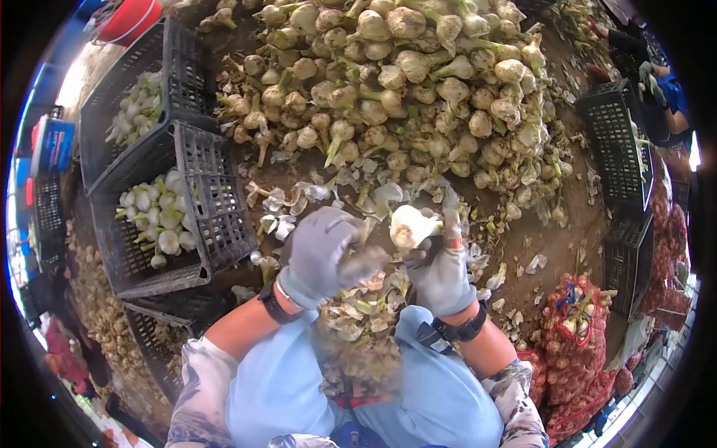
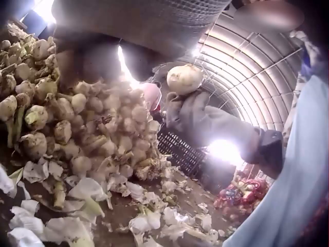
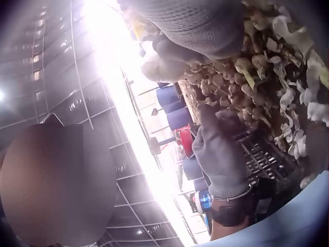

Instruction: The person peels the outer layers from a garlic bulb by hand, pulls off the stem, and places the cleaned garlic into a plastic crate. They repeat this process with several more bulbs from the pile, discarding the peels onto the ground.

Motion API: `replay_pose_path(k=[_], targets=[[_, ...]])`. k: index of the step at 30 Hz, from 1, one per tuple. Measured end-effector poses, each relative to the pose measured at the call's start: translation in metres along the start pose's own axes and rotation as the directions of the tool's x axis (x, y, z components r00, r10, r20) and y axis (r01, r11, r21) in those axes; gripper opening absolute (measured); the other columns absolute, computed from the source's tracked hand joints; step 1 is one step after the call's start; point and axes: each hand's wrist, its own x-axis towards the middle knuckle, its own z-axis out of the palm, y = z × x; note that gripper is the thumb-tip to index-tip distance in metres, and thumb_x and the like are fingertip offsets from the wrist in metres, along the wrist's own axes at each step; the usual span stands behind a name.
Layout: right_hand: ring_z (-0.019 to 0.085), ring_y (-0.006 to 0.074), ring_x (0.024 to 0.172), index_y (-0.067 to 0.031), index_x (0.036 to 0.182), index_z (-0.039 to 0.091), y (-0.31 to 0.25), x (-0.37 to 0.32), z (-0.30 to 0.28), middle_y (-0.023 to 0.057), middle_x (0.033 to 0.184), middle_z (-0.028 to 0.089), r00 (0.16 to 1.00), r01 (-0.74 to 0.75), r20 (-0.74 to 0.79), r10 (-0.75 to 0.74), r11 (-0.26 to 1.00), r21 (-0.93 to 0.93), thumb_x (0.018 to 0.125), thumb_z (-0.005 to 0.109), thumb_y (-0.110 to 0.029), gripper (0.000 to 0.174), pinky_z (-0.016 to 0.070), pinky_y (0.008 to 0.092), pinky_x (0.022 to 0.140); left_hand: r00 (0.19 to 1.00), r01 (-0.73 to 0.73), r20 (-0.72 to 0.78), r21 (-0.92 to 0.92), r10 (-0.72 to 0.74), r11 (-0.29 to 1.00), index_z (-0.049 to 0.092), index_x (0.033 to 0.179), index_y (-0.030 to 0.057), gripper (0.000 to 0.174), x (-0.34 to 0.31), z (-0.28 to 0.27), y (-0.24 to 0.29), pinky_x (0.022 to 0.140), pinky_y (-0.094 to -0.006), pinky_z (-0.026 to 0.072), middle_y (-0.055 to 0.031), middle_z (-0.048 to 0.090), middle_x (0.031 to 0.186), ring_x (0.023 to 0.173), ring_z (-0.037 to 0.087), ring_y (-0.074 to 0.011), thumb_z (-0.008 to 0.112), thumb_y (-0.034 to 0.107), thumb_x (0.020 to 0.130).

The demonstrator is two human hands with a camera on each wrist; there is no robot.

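A peeled-looking white garlic bulb (image 1: 408,227) with a short stem is gripped by my gloved right hand (image 1: 441,275), held up in front of my knees. In the left wrist view the same bulb (image 2: 184,78) sits above the curled fingers of that hand. To its left, my gloved left hand (image 1: 320,250) is apart from the bulb, its fingers loosely bent and their soiled tips blurred; nothing shows in its grasp. Loose garlic skins (image 1: 370,306) lie below both hands, between my legs. Just beyond the hands rises a large heap of unpeeled garlic (image 1: 403,89) with stems.
Black plastic crates (image 1: 216,201) with cleaned white bulbs (image 1: 158,213) stand at the left. Another black crate (image 1: 616,142) is at the right, near another person's gloved hand (image 1: 651,82). Red net sacks (image 1: 575,351) of garlic sit at the lower right. A red bucket (image 1: 128,21) is far left.
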Motion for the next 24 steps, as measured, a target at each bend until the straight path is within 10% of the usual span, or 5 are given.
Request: replay_pose_path(k=[5,14,17,19,24], targets=[[0.063,0.0200,0.100,-0.0051,0.125,0.052,0.023,-0.012,0.009,0.0109,0.116,0.061,0.943,0.327,0.184,-0.277,0.870,-0.368,0.098,0.063,-0.035,0.042,0.0518,0.0347,0.087,0.990,0.139,-0.019,-0.024,-0.140,0.990,0.052,0.080,0.0062,0.029,0.013,0.004,0.020,0.065,-0.0401,0.0469,-0.0131,0.055,0.083,0.076,0.057,-0.0335,0.078,0.017,0.074],[0.061,0.0133,0.088,-0.0070,0.119,0.058,0.028,-0.010,0.003,0.0049,0.106,0.065,0.990,0.137,-0.014,-0.139,0.984,-0.115,0.096,0.065,-0.036,0.037,0.0506,0.0294,0.077,0.977,0.180,-0.121,0.014,-0.177,0.984,0.048,0.065,0.0024,0.023,-0.005,0.009,-0.023,0.055,-0.0368,0.0474,-0.0149,0.058,0.076,0.065,0.060,-0.0273,0.068,0.002,0.075],[0.059,0.0108,0.079,-0.0075,0.114,0.062,0.023,-0.010,0.007,0.0013,0.097,0.067,0.996,0.019,-0.085,-0.012,0.997,0.081,0.094,0.067,-0.042,0.041,0.0501,0.0267,0.070,0.949,0.299,-0.163,0.180,-0.271,0.937,0.061,0.084,0.0022,0.013,-0.007,-0.002,-0.044,0.063,-0.0334,0.0514,-0.0178,0.063,0.098,0.079,0.064,-0.0274,0.069,0.004,0.075],[0.060,0.0111,0.077,-0.0056,0.115,0.063,0.022,-0.006,0.002,0.0032,0.098,0.068,0.997,-0.048,-0.049,0.059,0.980,0.194,0.096,0.066,-0.038,0.038,0.0507,0.0261,0.069,0.954,0.265,-0.212,0.252,-0.214,0.931,0.059,0.112,0.0027,0.039,0.002,-0.008,-0.033,0.071,-0.0320,0.0530,-0.0196,0.057,0.118,0.092,0.063,-0.0276,0.071,0.006,0.075],[0.064,0.0173,0.093,-0.0010,0.123,0.059,0.022,0.005,-0.006,0.0070,0.109,0.068,0.972,-0.226,0.116,0.202,0.941,0.250,0.095,0.061,-0.050,0.057,0.0538,0.0337,0.084,0.920,0.390,0.141,-0.419,-0.365,0.820,0.031,0.150,0.0014,0.089,0.007,-0.009,0.006,0.099,-0.0381,0.0488,-0.0172,0.042,0.145,0.121,0.055,-0.0281,0.079,0.016,0.076]])
